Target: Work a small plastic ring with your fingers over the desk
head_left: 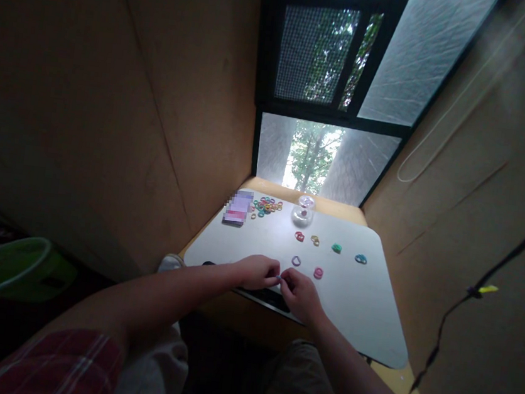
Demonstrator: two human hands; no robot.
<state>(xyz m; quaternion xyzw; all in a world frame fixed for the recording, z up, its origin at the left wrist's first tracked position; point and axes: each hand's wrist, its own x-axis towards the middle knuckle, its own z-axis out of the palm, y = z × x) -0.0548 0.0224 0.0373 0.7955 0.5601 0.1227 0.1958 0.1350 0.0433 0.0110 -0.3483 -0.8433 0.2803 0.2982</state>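
My left hand (261, 273) and my right hand (299, 293) meet above the table's near edge, fingertips pinched close together. Between them shows a bit of a small bluish hair tie (278, 278), mostly hidden by the fingers. Just beyond the hands lie a purple hair tie (296, 261) and a few pink hair ties (318, 272). Farther back, small groups sit in a row: red hair ties (300, 236), yellow hair ties (315, 240), green hair ties (337, 248) and blue hair ties (361, 259). A mixed pile of hair ties (266, 207) lies at the back left.
The white table (349, 308) stands in a corner below a window. On it are a clear round container (303, 215) at the back and a blurred purple-pink box (238, 208) at the left. A green bin (12, 269) is on the floor at left; a dark cable (448, 313) hangs at right.
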